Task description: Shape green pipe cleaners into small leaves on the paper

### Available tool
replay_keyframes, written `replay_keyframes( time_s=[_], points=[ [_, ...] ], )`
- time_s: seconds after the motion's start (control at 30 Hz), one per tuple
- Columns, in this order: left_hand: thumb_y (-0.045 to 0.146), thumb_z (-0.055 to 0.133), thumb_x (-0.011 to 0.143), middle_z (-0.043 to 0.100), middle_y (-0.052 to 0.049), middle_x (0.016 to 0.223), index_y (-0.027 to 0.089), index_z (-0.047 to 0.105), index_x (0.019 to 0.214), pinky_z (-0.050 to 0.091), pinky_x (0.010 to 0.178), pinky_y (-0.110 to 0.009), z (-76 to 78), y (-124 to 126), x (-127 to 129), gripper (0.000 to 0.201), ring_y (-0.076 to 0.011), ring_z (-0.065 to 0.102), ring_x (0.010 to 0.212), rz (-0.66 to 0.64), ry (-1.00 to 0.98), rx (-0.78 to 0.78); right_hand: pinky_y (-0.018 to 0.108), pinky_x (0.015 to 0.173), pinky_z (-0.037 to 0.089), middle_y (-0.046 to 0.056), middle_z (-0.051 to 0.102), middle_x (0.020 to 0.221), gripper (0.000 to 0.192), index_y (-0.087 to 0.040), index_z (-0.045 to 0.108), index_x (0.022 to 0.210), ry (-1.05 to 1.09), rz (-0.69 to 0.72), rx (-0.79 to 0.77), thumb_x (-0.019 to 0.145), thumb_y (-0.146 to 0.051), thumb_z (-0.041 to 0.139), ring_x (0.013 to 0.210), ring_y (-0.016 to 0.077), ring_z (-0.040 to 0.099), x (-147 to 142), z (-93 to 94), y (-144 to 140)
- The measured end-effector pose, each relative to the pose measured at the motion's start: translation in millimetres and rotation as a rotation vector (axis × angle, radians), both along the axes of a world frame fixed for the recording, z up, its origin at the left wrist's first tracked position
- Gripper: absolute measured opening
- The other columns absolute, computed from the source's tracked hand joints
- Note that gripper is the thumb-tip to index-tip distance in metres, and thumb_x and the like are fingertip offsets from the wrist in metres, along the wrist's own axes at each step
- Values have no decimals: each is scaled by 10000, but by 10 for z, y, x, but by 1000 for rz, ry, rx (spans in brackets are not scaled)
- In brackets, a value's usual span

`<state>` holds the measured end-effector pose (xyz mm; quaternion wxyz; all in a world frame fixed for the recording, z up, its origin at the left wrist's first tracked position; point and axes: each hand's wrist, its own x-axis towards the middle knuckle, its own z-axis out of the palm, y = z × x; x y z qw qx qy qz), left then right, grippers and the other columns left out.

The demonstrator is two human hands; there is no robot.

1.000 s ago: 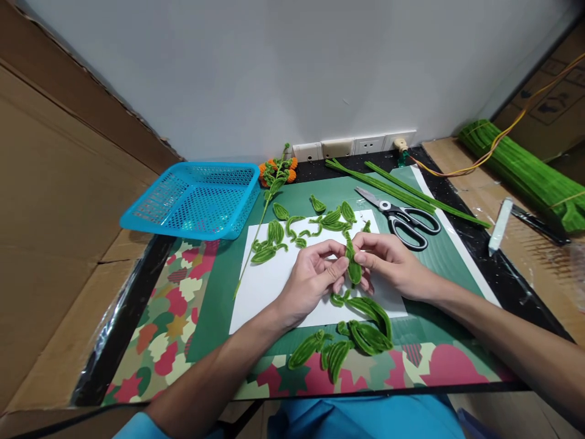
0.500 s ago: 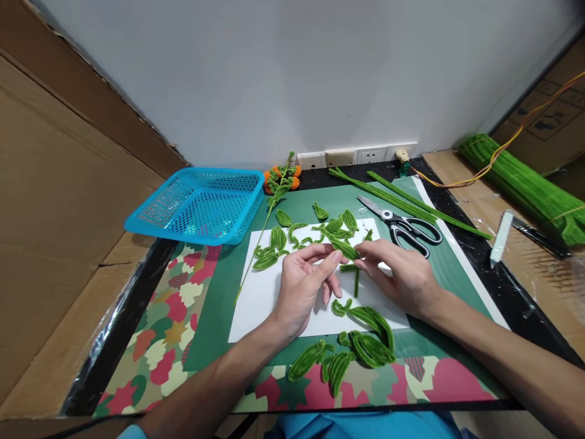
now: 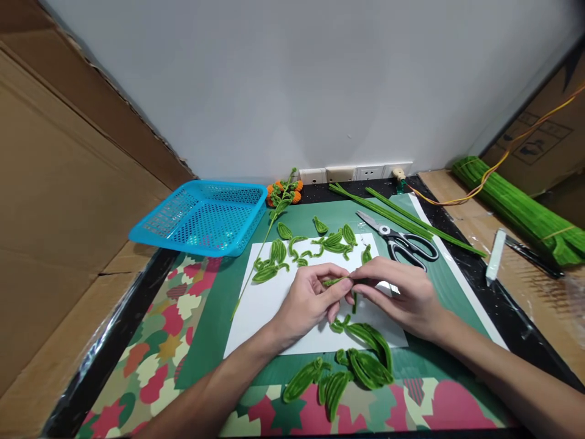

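Both hands meet over the white paper sheet (image 3: pixel 274 305) in the middle of the tabletop (image 3: pixel 512 292). The left hand (image 3: pixel 308 302) and the right hand (image 3: pixel 402 296) pinch a short green pipe-cleaner piece (image 3: pixel 336 281) between them: the left thumb and forefinger close on its left end, the right thumb and forefinger close on its right end, so the piece lies almost level, bridging the small gap between the fingertips, just above the paper. A short green tail hangs down below the right fingers; the remaining fingers of both hands curl loosely underneath.

Just beyond the hands lies a scatter of small folded green leaves (image 3: pixel 336 241) on the far part of the paper. Nearer the person, a cluster of larger finished leaves (image 3: pixel 361 363) lies at the paper's near edge and on the green mat (image 3: pixel 214 311). Black-handled scissors (image 3: pixel 402 241) rest on the mat to the right of the small leaves, near long straight green stems (image 3: pixel 388 207). A blue mesh basket (image 3: pixel 201 216) stands at the left, and a stem with orange flowers (image 3: pixel 283 192) lies beside it. A thick bundle of green pipe cleaners (image 3: pixel 521 210) lies far right.
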<state>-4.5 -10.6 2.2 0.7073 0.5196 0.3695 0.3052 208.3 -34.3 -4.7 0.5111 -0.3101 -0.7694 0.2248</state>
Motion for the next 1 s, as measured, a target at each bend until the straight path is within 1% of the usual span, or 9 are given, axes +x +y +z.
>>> replay_keyframes(
  time_s=[0.13, 0.2, 0.27, 0.37, 0.43, 0.53, 0.63, 0.77, 1.0],
  points=[
    [436, 816, 880, 705, -22, 705, 129, 730, 961, 299, 374, -145, 24, 16, -16, 328, -42, 506, 414, 16, -32, -84, 320, 732, 647, 62, 809, 972, 213, -231, 772, 1149, 63, -48, -77, 955, -145, 750, 817, 194, 764, -8, 9, -8],
    [436, 815, 880, 689, -10, 685, 136, 728, 967, 292, 385, -147, 41, 17, -27, 325, -33, 465, 409, 15, -45, -126, 306, 701, 655, 49, 814, 941, 188, -235, 788, 1115, 114, -63, -166, 942, -165, 771, 761, 184, 767, -10, 6, -9],
    [449, 810, 879, 641, 17, 630, 141, 725, 991, 229, 380, -150, 49, 13, -34, 338, -25, 379, 396, 16, -41, -161, 304, 676, 663, 43, 816, 902, 146, -230, 800, 1076, 165, -59, -270, 933, -204, 789, 716, 184, 772, -7, -3, -9],
    [463, 816, 867, 529, 58, 552, 138, 739, 1017, 162, 397, -161, 48, 3, -33, 366, -34, 304, 426, 33, -17, -149, 303, 660, 666, 40, 818, 854, 110, -216, 812, 1030, 201, -24, -383, 923, -239, 805, 686, 190, 780, 1, -11, -11],
    [462, 828, 856, 485, 66, 544, 135, 754, 998, 183, 414, -168, 45, -3, -26, 364, -44, 318, 453, 42, -5, -114, 292, 646, 658, 38, 821, 840, 119, -210, 814, 1031, 196, -9, -407, 916, -239, 814, 677, 187, 781, 5, -5, -13],
    [454, 842, 847, 500, 57, 583, 142, 764, 945, 198, 421, -177, 42, -11, -12, 335, -39, 310, 463, 39, 11, -76, 279, 634, 640, 42, 826, 845, 113, -210, 816, 1041, 148, -16, -362, 930, -218, 797, 682, 183, 778, 8, 12, -12],
    [446, 858, 834, 522, 53, 605, 151, 769, 930, 190, 416, -183, 37, -18, -2, 322, -30, 291, 454, 52, 19, -60, 277, 630, 628, 58, 827, 873, 96, -211, 809, 1034, 88, -22, -214, 948, -191, 770, 714, 187, 778, 7, 15, -11],
    [444, 882, 798, 497, 60, 551, 143, 801, 912, 174, 413, -196, 21, -20, -8, 332, -29, 260, 433, 61, 28, -72, 287, 632, 624, 68, 815, 860, 93, -219, 778, 1018, 13, -27, -32, 978, -159, 720, 715, 192, 772, 4, -18, -25],
    [430, 906, 768, 578, 24, 564, 144, 832, 864, 186, 425, -201, 11, -41, 0, 310, -35, 285, 448, 101, 21, -66, 280, 629, 625, 64, 798, 830, 161, -223, 745, 1009, -72, -28, 59, 1007, -106, 635, 706, 190, 772, 1, -31, -40]
  ],
)
